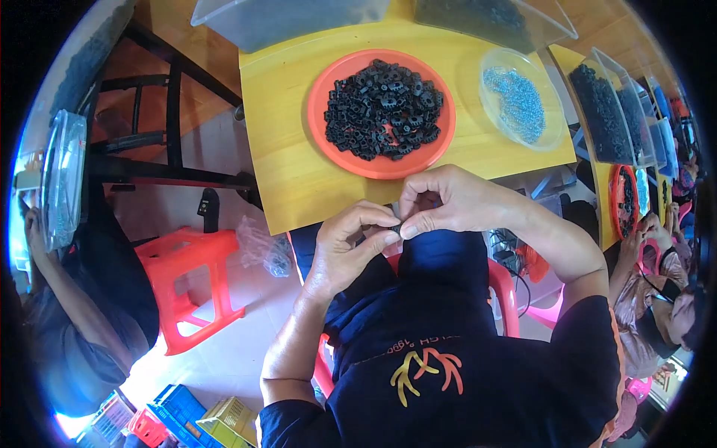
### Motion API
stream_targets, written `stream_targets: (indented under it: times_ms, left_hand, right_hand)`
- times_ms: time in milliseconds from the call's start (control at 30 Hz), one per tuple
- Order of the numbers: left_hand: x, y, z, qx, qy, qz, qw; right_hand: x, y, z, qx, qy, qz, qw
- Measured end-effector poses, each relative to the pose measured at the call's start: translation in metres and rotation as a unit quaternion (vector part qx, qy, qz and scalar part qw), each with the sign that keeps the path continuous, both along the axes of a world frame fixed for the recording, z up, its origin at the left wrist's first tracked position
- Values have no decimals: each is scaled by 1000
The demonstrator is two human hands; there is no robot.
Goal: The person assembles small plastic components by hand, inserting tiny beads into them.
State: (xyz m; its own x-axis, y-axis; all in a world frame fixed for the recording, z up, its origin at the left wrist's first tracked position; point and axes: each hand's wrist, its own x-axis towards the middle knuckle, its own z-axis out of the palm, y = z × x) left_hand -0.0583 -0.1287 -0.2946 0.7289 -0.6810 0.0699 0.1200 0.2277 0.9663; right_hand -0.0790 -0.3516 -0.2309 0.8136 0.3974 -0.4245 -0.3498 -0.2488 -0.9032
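My left hand (357, 237) and my right hand (433, 201) meet just off the table's near edge, above my lap. Between their pinched fingertips sits a small black plastic part (396, 228), mostly covered by the fingers. It looks like the parts on the table, but its exact kind is too small to make out. Just beyond my hands, an orange-red round tray (320, 142) holds a heap of small black plastic parts (385, 108). To its right stands a clear round tub (551, 134) with many tiny shiny bluish pieces (515, 103) in it.
Translucent bins (291, 19) line the far side of the yellow table (276, 179). A red plastic stool (187, 261) and a clear plastic bag (265, 246) are on the left. Stacked crates (183, 414) stand at lower left. Other people work at both sides.
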Motion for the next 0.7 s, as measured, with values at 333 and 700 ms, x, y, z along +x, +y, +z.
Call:
stream_targets:
  times_ms: [333, 700]
  left_hand:
    - [6, 4, -3, 48, 35, 71, 996]
    - [6, 0, 5, 60, 14, 83, 995]
  right_hand:
    - [35, -10, -13, -375, -410, -48, 830]
    - [51, -27, -12, -373, -452, -61, 808]
